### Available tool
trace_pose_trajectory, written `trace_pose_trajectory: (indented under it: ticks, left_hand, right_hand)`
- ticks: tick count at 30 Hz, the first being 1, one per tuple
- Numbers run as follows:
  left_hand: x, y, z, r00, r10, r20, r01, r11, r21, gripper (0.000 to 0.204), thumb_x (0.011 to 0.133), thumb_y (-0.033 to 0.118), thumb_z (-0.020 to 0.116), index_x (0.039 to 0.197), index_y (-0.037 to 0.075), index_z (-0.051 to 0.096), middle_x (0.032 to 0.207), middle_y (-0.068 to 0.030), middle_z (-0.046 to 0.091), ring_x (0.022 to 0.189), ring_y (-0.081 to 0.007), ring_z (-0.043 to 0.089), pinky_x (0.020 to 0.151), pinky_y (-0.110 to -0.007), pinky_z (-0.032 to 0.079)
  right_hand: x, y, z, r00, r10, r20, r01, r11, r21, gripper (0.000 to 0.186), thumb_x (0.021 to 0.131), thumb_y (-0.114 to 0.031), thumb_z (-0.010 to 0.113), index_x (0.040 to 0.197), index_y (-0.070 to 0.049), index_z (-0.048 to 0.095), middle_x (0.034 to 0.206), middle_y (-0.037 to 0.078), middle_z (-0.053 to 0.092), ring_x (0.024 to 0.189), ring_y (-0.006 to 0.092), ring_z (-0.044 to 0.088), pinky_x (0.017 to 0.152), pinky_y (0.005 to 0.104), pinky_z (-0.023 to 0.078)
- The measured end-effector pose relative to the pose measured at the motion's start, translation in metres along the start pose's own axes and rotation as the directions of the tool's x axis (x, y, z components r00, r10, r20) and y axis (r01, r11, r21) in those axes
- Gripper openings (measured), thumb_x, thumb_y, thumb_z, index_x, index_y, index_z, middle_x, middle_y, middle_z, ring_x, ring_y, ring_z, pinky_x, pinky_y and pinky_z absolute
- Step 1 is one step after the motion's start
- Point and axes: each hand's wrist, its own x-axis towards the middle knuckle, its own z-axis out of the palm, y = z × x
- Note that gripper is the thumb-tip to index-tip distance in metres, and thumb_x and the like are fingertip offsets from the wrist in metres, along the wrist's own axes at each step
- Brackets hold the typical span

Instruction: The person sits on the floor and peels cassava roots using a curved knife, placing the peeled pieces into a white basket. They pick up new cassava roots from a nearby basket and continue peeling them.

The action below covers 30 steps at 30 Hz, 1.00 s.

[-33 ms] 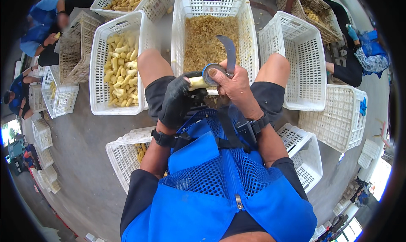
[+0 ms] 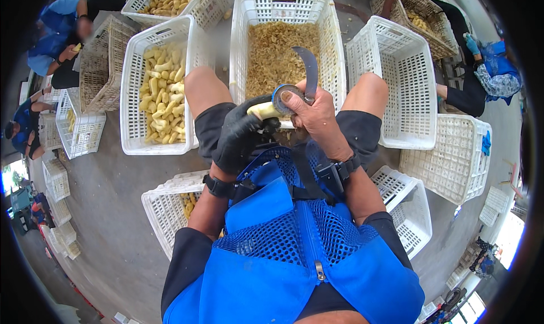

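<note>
My left hand [image 2: 241, 134], in a black glove, is closed round a pale yellow, elongated piece [image 2: 264, 110], which looks like a root or gourd; its exact kind is unclear. Bare, my right hand [image 2: 317, 117] grips a curved knife [image 2: 307, 69], its dark blade pointing up and away. A round metal disc with a blue rim [image 2: 287, 99] sits under my right thumb, against the piece's right end. Whether disc and knife are one tool is hidden by my fingers. Beyond my hands, between my knees, stands a white crate [image 2: 240, 46] with brownish-yellow shavings [image 2: 275, 58].
A white crate [image 2: 131, 97] of similar yellow pieces [image 2: 164, 100] stands left of my knee. Another white crate [image 2: 396, 80] stands at the right. More crates [image 2: 445, 160] lie behind and around me. Co-workers [image 2: 59, 32] sit at far left and far right [image 2: 498, 75].
The fingers of my left glove have shifted slightly on the yellow piece. The knife blade has moved a little to the right. The crates have stayed put.
</note>
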Motion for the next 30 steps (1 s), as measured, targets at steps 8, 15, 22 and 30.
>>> trace_pose_trajectory:
  ticks: [8,15,22,30]
  left_hand:
    - [0.005,-0.019,-0.006,0.985,0.127,-0.115,-0.133,0.990,-0.044,0.047,0.082,0.008,0.065,0.127,-0.004,0.054,0.106,-0.0084,0.065,0.089,-0.0143,0.064,0.078,-0.026,0.053]
    - [-0.001,-0.016,-0.005,0.960,0.210,-0.187,-0.245,0.951,-0.187,0.051,0.088,0.017,0.066,0.132,-0.003,0.049,0.110,-0.0094,0.063,0.091,-0.0158,0.062,0.077,-0.028,0.053]
    - [0.004,-0.012,-0.017,0.970,0.245,0.005,-0.243,0.965,-0.101,0.049,0.087,0.022,0.066,0.128,-0.002,0.051,0.102,-0.0117,0.066,0.085,-0.0182,0.064,0.075,-0.029,0.054]
    - [-0.003,-0.002,0.001,0.997,0.082,-0.002,-0.081,0.985,0.149,0.048,0.084,0.019,0.067,0.126,-0.002,0.053,0.100,-0.0107,0.069,0.085,-0.0152,0.066,0.074,-0.026,0.054]
  right_hand:
    - [-0.002,0.007,0.006,0.999,-0.037,-0.004,0.037,0.998,0.044,0.022,0.091,-0.022,0.070,0.089,-0.002,0.063,0.064,-0.003,0.056,0.051,0.0019,0.047,0.045,0.0197,0.036]
    - [-0.009,0.000,0.013,0.996,-0.067,0.059,0.071,0.995,-0.075,0.019,0.091,-0.020,0.069,0.088,-0.002,0.064,0.066,-0.005,0.054,0.058,0.0029,0.048,0.050,0.0217,0.038]
    - [-0.010,-0.012,0.003,0.999,-0.036,-0.034,0.038,0.998,0.057,0.016,0.091,-0.016,0.070,0.087,-0.004,0.061,0.067,-0.005,0.056,0.055,0.0021,0.047,0.047,0.0209,0.037]
    - [-0.008,-0.023,-0.005,0.988,-0.114,0.102,0.121,0.990,-0.066,0.019,0.090,-0.017,0.072,0.097,0.000,0.066,0.075,-0.003,0.059,0.069,0.0038,0.051,0.059,0.0211,0.042]
